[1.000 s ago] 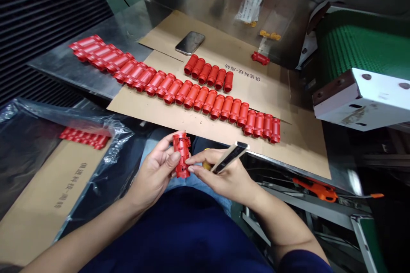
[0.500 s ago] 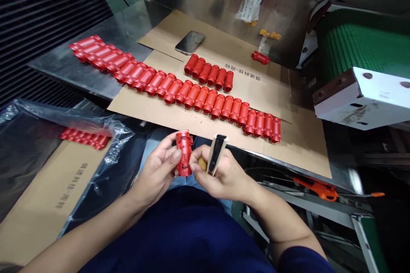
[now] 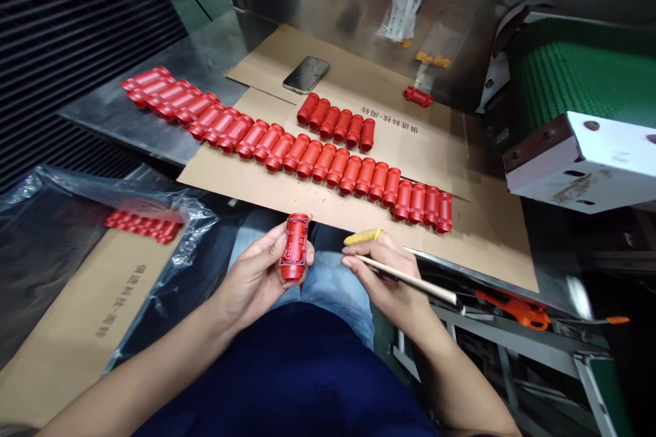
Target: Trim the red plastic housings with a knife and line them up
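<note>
My left hand (image 3: 261,276) is closed round a red plastic cylinder (image 3: 294,249), held upright with its ribbed, cut-out side facing me. My right hand (image 3: 387,273) is a short way to the right, apart from the cylinder. It grips a slim tool with a pale handle (image 3: 410,276) and a dark strip along it; its working tip is hidden by the fingers. A yellow finger cot (image 3: 363,237) covers one fingertip of that hand. Beyond both hands, a long row of similar red cylinders (image 3: 322,162) lies on cardboard (image 3: 246,184).
A shorter row of red cylinders (image 3: 335,123) lies behind, near a phone (image 3: 306,74). A single red piece (image 3: 417,96) lies farther back. At right stands a green conveyor belt (image 3: 584,61); orange-handled scissors (image 3: 517,311) are below. A plastic-lined box (image 3: 110,287) at left holds red parts (image 3: 143,224).
My right hand has drawn away to the right from the cylinder, and the tool has swung from upright to pointing right. The cylinder has turned in my left hand, showing another side.
</note>
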The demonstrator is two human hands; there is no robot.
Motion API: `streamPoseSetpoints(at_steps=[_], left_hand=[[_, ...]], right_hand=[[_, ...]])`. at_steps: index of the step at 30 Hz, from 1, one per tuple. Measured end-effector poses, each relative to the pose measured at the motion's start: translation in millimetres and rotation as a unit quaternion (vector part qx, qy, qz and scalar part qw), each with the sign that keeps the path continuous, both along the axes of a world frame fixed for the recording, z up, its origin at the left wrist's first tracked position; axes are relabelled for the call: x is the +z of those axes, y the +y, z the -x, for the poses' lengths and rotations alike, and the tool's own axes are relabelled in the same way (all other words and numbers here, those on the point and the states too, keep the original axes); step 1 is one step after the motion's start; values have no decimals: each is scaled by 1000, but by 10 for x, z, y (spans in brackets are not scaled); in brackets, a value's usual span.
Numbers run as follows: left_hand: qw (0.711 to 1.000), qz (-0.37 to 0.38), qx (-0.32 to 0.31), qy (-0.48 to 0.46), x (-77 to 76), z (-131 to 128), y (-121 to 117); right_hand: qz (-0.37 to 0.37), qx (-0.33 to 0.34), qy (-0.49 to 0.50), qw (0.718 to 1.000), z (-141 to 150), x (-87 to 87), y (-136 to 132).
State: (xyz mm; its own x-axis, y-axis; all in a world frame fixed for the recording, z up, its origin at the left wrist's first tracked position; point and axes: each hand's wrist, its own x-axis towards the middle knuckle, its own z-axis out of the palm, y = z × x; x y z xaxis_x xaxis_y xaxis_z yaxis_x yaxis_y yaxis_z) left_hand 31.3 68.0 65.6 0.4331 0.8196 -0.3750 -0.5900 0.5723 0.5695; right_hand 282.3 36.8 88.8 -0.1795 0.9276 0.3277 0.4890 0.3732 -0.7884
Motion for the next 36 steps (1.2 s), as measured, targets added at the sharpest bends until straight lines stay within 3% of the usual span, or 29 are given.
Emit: streamPoseSetpoints(at_steps=[6, 13, 18, 36], left_hand=[[999, -8, 23, 33, 12, 26, -15], [975, -156, 97, 121, -10, -3, -91], [964, -187, 105, 156, -58, 31, -128], [968, -173, 112, 144, 16, 10, -134]], right_hand=[[-99, 43, 67, 992, 142, -27, -124], [-127, 12, 104, 986, 314, -99, -163], [-180, 29, 86, 980, 385, -122, -85], [-131, 31, 118, 984, 393, -80, -89]])
